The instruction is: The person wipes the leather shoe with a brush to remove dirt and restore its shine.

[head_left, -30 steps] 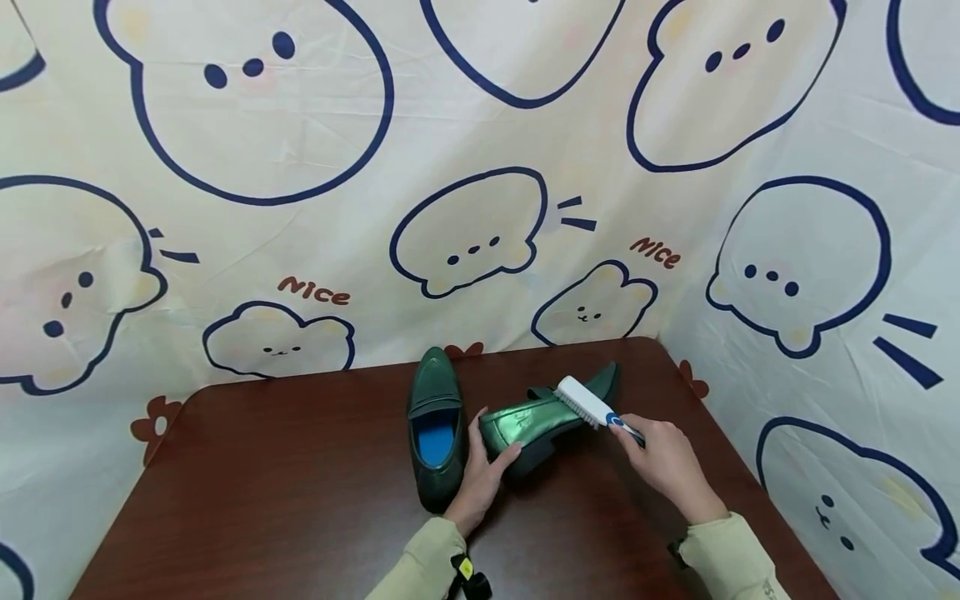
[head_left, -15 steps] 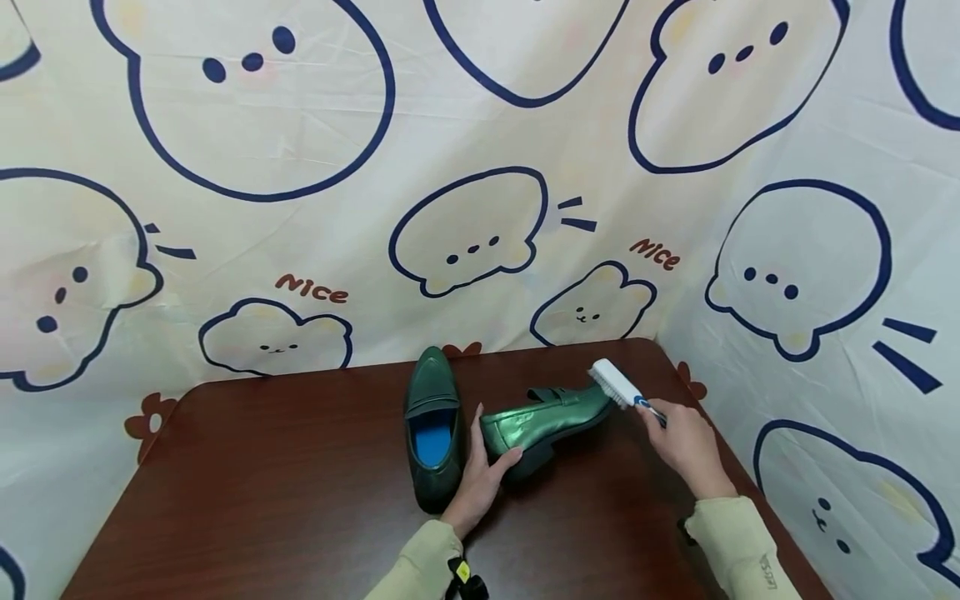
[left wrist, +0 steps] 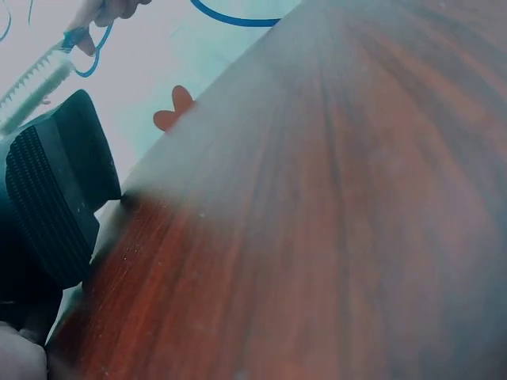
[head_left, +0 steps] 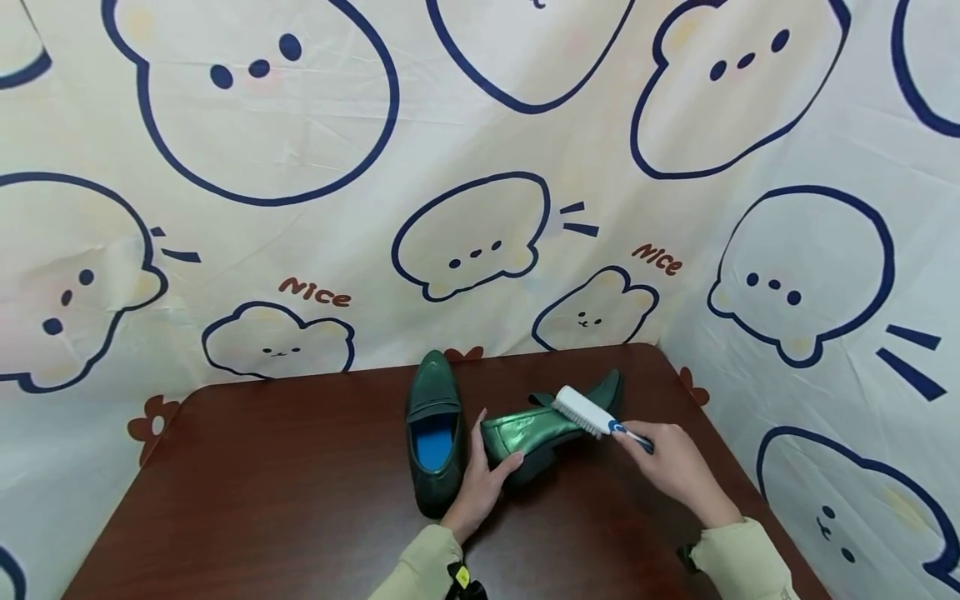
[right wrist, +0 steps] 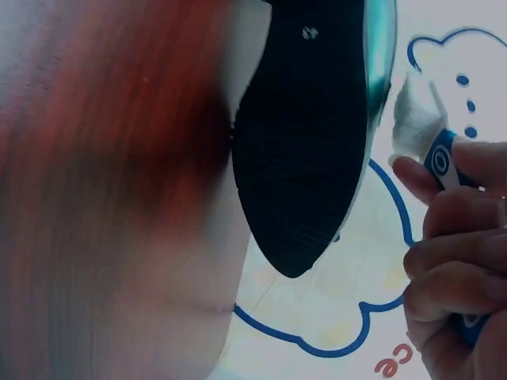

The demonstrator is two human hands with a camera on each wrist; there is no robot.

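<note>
A shiny green loafer (head_left: 528, 431) lies tilted on its side in the head view, toe pointing right. My left hand (head_left: 480, 487) grips it round the heel, thumb on the near side. In my right hand (head_left: 667, 467) is a white and blue scrubbing brush (head_left: 588, 411), held by its handle with the bristles against the loafer's upper side. The right wrist view shows the loafer's dark sole (right wrist: 305, 134) and curled fingers round the brush handle. The heel block (left wrist: 55, 190) appears at the left of the left wrist view.
A second green loafer (head_left: 435, 433) with a blue insole stands upright just left of my left hand, toe away from me. Both shoes are on a dark brown wooden table (head_left: 300, 483). Behind and to the right hangs a white cloth (head_left: 480, 133) printed with cartoon bears.
The brush in my right hand slid right to the loafer's toe, then came back left to the middle of the shoe. My left hand keeps its grip on the heel.
</note>
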